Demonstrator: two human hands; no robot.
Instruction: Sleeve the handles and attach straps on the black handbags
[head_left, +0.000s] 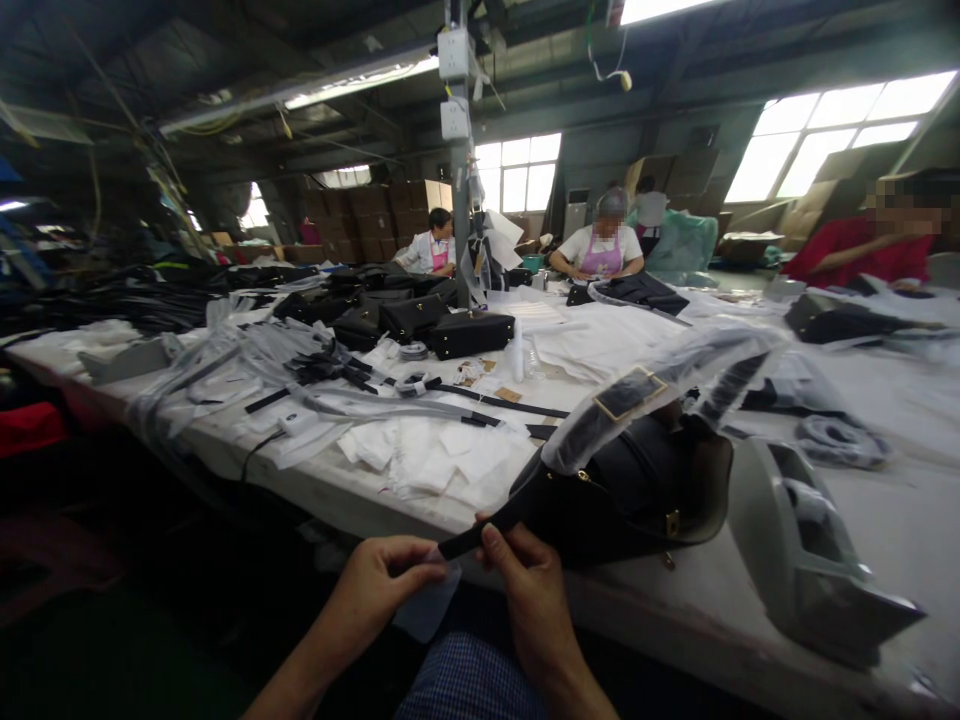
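Observation:
A black handbag (pixel 622 490) lies at the table's front edge, its mouth facing right. Over it arches a handle wrapped in clear plastic, with a gold rectangular buckle (pixel 630 393). From the bag's left side a black strap (pixel 466 540) runs down toward me. My right hand (pixel 529 580) grips this strap, the thumb on top and fingers behind. At the strap's tip my left hand (pixel 394 575) pinches a thin piece of clear plastic film (pixel 429 605), which hangs down over my lap. A small gold clasp (pixel 672 522) shows on the bag's rim.
A grey tape dispenser (pixel 814 560) stands right of the bag. White paper sheets (pixel 442 455), plastic-wrapped straps (pixel 247 360) and several black bags (pixel 472 333) cover the table. A metal post (pixel 461 180) with sockets rises beyond. Co-workers sit across and at right.

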